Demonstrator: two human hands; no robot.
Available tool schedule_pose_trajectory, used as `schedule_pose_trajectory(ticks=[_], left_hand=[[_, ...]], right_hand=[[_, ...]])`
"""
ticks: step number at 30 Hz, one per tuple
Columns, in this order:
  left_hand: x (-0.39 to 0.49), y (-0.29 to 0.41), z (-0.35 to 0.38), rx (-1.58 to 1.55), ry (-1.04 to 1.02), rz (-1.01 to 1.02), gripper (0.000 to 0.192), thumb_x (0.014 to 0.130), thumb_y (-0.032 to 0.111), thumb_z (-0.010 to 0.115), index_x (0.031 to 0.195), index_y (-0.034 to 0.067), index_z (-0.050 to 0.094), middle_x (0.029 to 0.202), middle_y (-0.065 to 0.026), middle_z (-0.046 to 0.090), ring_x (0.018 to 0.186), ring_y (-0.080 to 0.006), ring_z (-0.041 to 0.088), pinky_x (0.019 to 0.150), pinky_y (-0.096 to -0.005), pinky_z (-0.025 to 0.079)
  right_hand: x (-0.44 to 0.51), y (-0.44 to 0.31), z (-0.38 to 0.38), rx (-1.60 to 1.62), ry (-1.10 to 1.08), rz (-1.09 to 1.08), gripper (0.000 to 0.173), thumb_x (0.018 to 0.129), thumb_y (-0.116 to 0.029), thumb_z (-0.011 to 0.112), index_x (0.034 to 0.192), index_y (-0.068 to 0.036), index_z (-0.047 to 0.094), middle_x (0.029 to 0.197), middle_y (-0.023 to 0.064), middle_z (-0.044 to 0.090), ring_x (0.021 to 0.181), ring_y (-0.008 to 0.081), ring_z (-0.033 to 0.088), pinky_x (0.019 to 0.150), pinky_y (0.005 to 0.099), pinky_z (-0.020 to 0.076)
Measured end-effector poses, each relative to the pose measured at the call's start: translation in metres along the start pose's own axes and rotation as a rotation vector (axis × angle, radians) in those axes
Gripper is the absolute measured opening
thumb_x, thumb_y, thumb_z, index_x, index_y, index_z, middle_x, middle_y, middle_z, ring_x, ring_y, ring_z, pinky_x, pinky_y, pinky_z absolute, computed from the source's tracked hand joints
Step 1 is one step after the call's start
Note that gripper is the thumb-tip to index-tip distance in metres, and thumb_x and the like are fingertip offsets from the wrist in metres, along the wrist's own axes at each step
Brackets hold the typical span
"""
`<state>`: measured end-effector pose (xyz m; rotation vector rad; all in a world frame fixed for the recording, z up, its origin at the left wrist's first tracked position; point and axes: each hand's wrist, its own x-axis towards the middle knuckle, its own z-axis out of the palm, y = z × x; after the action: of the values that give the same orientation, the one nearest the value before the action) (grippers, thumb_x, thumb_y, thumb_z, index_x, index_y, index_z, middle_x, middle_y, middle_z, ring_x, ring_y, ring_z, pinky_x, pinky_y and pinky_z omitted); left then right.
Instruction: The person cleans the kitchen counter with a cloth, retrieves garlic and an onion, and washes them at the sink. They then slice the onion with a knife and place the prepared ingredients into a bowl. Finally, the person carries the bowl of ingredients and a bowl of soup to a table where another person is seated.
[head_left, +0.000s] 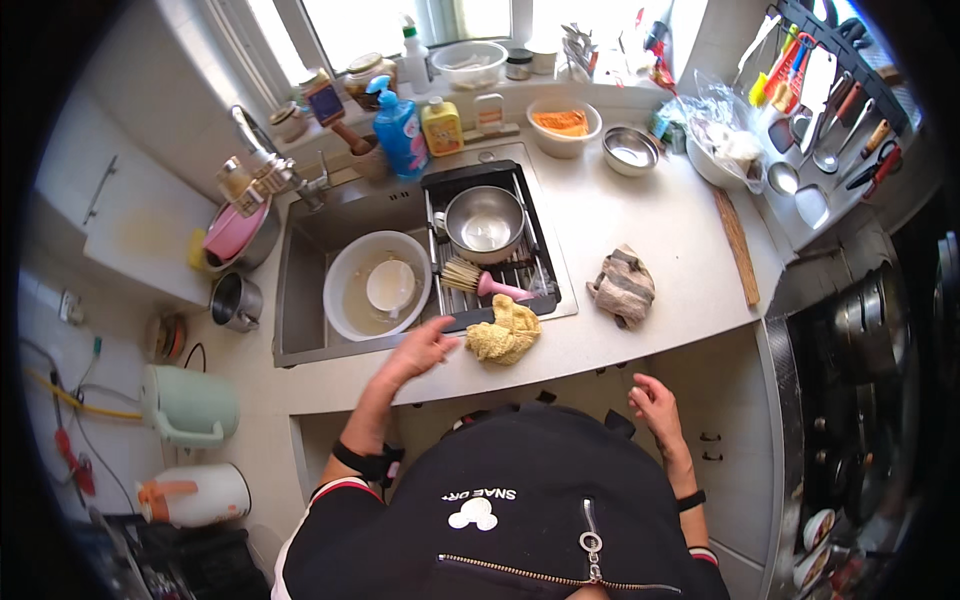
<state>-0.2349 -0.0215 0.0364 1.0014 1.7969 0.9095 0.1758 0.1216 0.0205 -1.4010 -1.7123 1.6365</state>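
My left hand (421, 349) hovers over the counter's front edge by the sink, its fingers apart and nothing in them. Just right of it lies a crumpled yellow cloth (504, 334), beside the front of the black drying rack (556, 264). My right hand (655, 405) hangs in front of the counter, empty, with loosely bent fingers. Beyond it on the worktop is a bunched brown-and-grey striped cloth (624, 286). The rack holds a steel pot (484, 223) and a brush with a pink handle (498, 286).
In the sink (300, 300) stands a white plastic basin (334, 289) of cloudy water with a white cup (390, 286). Behind are a blue pump bottle (401, 135), a steel bowl (630, 150) and a bowl of orange food (564, 133). A wooden strip (736, 247) lies at right.
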Motion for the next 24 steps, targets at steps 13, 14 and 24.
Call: schedule_pose_trajectory(ticks=[13, 14, 24], left_hand=[[-0.07, 0.083, 0.109, 0.534, -0.311, -0.002, 0.053, 0.085, 0.036, 0.057, 0.125, 0.003, 0.044, 0.094, -0.0165, 0.064, 0.089, -0.0294, 0.061, 0.077, -0.0357, 0.046], [-0.071, 0.088, 0.116, 0.556, -0.329, 0.0, 0.053, 0.085, 0.036, 0.057, 0.125, 0.003, 0.044, 0.094, -0.0168, 0.064, 0.09, -0.0294, 0.061, 0.077, -0.036, 0.047], [-0.066, 0.102, 0.189, 0.6, -0.542, 0.071, 0.05, 0.085, 0.028, 0.061, 0.127, 0.004, 0.045, 0.074, -0.0093, 0.062, 0.066, -0.0157, 0.057, 0.063, -0.0299, 0.046]], right_hand=[[-0.091, 0.093, -0.06, 0.151, 0.096, 0.173, 0.037, 0.086, -0.018, 0.059, 0.118, -0.002, 0.052, 0.084, 0.0021, 0.061, 0.07, 0.0075, 0.058, 0.055, 0.02, 0.0452], [-0.099, 0.103, -0.063, 0.167, 0.116, 0.18, 0.037, 0.085, -0.018, 0.06, 0.118, -0.002, 0.053, 0.082, 0.0016, 0.061, 0.069, 0.0074, 0.058, 0.055, 0.02, 0.0449], [-0.18, 0.164, -0.079, 0.197, 0.346, 0.263, 0.038, 0.083, -0.025, 0.061, 0.114, -0.003, 0.056, 0.09, 0.0111, 0.065, 0.08, 0.0154, 0.061, 0.07, 0.0284, 0.0483]])
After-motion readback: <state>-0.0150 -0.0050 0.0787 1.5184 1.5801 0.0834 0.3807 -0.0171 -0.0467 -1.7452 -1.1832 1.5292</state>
